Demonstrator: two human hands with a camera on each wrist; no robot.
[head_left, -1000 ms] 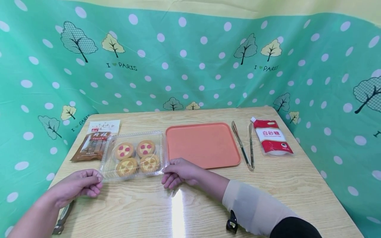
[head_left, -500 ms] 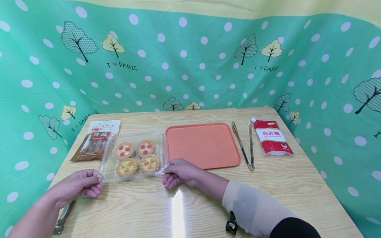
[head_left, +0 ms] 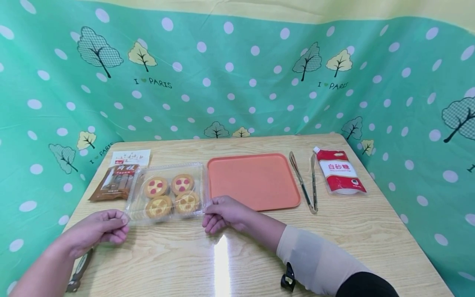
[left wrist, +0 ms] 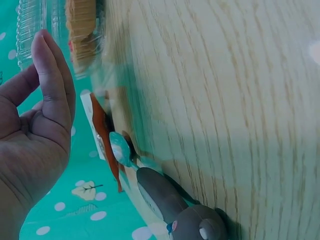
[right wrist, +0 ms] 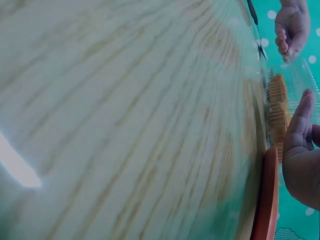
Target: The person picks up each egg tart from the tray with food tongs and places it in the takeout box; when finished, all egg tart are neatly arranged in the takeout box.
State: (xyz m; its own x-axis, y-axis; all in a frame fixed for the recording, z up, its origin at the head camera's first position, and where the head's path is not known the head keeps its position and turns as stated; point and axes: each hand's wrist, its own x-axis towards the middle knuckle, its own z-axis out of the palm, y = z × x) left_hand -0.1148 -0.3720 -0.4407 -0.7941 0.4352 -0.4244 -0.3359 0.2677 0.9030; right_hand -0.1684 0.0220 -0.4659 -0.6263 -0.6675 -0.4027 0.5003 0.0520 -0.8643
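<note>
A clear plastic clamshell box (head_left: 168, 167) stands left of centre on the table, with several egg tarts (head_left: 158, 207) showing through it. Two of the tarts carry red spots. My left hand (head_left: 99, 231) pinches the box's rim at its near left corner between thumb and fingers. At the near right corner my right hand (head_left: 224, 215) pinches the same rim. In the right wrist view both hands are at the box's clear edge, level with or above the tarts' sides (right wrist: 278, 107).
Right of the box lies a coral tray (head_left: 252, 181), then metal tongs (head_left: 313, 189) and a sugar pouch (head_left: 340, 171). A brown packet (head_left: 113, 185) is by the box's left side. A spoon with a brown animal-shaped handle (left wrist: 160, 192) lies below my left hand. Patterned cloth surrounds the wooden table (head_left: 167, 264).
</note>
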